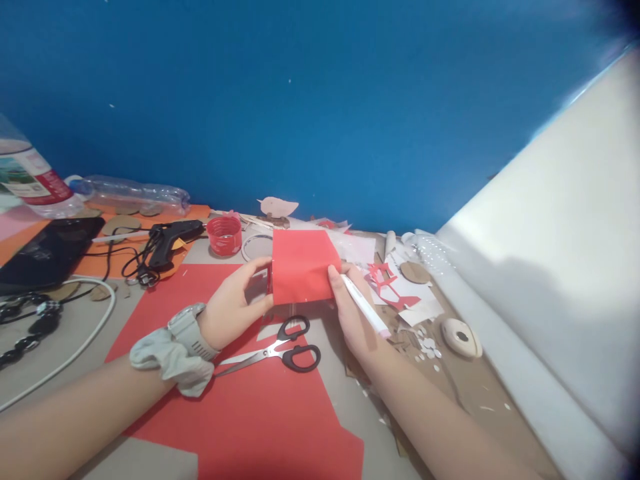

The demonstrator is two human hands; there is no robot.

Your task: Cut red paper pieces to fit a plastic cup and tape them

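Because a loose piece could sag if held on one side only, I seem to brace the red paper (pixel 303 267) at both ends: my left hand (pixel 233 303) clasps its left edge, thumb below and fingers above, while my right hand (pixel 353 310) pinches the right edge, thumb on the face. Across that hand rests a white marker (pixel 365 307), presumably tucked there within reach. So the paper sits between my hands, touching both, beyond the scissors (pixel 271 350) lying on a red sheet (pixel 250 413) on the table (pixel 334 380).
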